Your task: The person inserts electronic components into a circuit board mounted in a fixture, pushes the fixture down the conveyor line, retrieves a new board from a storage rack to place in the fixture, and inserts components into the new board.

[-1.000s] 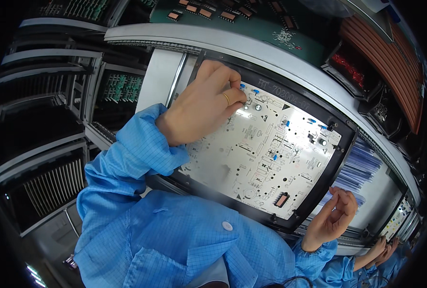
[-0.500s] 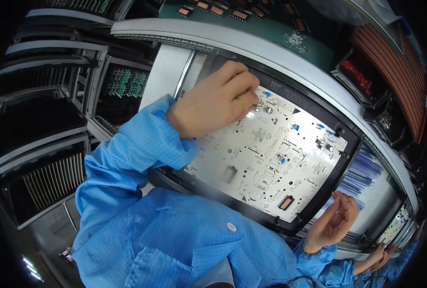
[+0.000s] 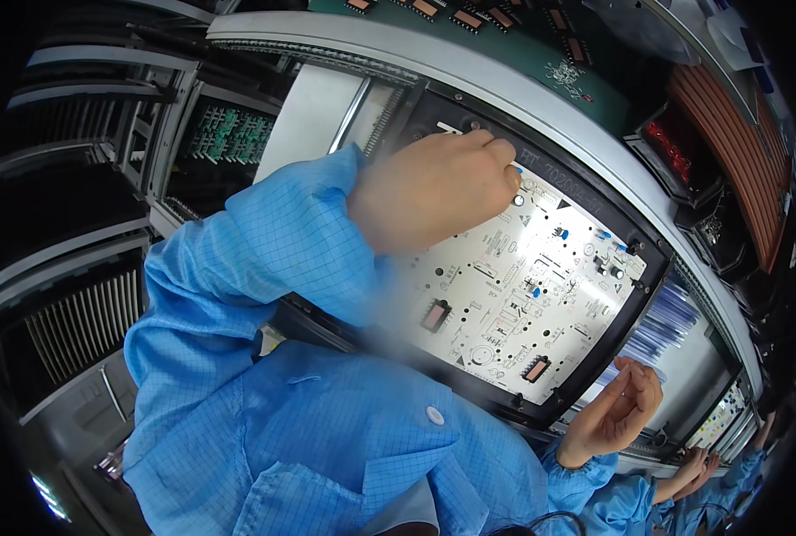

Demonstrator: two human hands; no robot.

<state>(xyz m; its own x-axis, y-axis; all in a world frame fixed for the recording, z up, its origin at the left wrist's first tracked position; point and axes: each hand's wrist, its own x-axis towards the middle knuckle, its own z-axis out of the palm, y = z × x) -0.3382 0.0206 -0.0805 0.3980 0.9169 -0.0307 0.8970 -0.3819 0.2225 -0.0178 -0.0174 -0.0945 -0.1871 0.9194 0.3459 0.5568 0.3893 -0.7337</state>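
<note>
A white printed circuit board (image 3: 496, 295) lies in a black carrier frame (image 3: 626, 344) in front of me. Small blue parts, capacitors and a dark chip (image 3: 535, 368) sit on it, with another chip (image 3: 435, 315) further left. Over the board's far left part is my left hand (image 3: 442, 188), its fingers curled down at the far edge. Its fingertips are mostly hidden, so what they hold cannot be made out. My right hand (image 3: 614, 413) is raised beside the carrier's right edge, fingertips drawn together; anything between them is too small to name.
A metal rail (image 3: 496, 89) curves behind the carrier. Beyond it are a green surface (image 3: 505, 54) with loose chips, pale pins (image 3: 568, 80), a bin of red parts (image 3: 666, 147) and brown ridged strips (image 3: 728, 134). Racks (image 3: 228, 134) stand left. Another person's hands (image 3: 691, 473) are at lower right.
My left hand has shifted right along the board's far edge, uncovering the left chip more. The view has moved slightly. My right hand keeps nearly the same pose.
</note>
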